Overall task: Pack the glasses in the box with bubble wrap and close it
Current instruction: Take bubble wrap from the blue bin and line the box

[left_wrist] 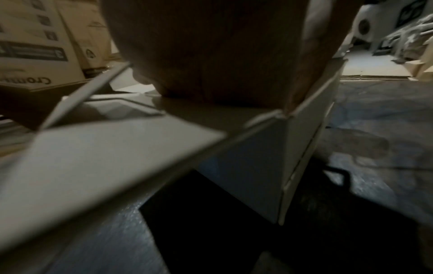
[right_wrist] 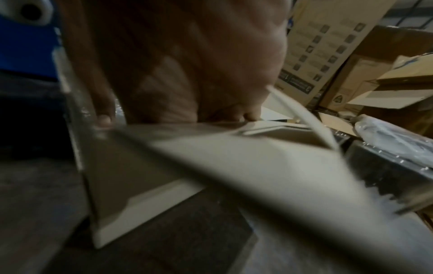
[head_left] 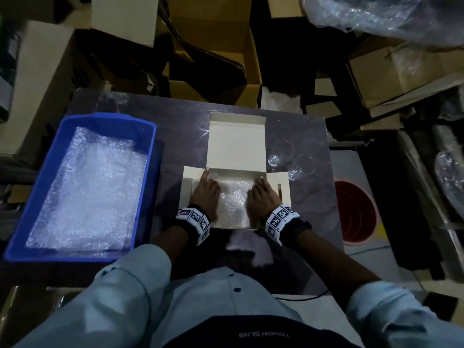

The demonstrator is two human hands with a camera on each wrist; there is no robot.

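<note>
A white cardboard box [head_left: 236, 144] lies open at the middle of the dark table [head_left: 175, 114], lid tipped back and side flaps spread. A sheet of bubble wrap [head_left: 232, 197] lines its inside. My left hand [head_left: 204, 190] presses down into the box's left side, with one finger stretched toward the far left corner. My right hand [head_left: 262, 194] presses down at the right side. Most fingers are hidden by the backs of my hands. Two clear glasses [head_left: 280, 153] [head_left: 302, 167] stand on the table just right of the lid. Both wrist views show a palm over the box flap [left_wrist: 105, 157] [right_wrist: 257, 166].
A blue bin [head_left: 148, 151] holding bubble wrap sheets [head_left: 88, 189] fills the table's left side. A red bucket [head_left: 356, 212] stands on the floor off the right edge. Brown cartons [head_left: 213, 54] crowd the space beyond the far edge.
</note>
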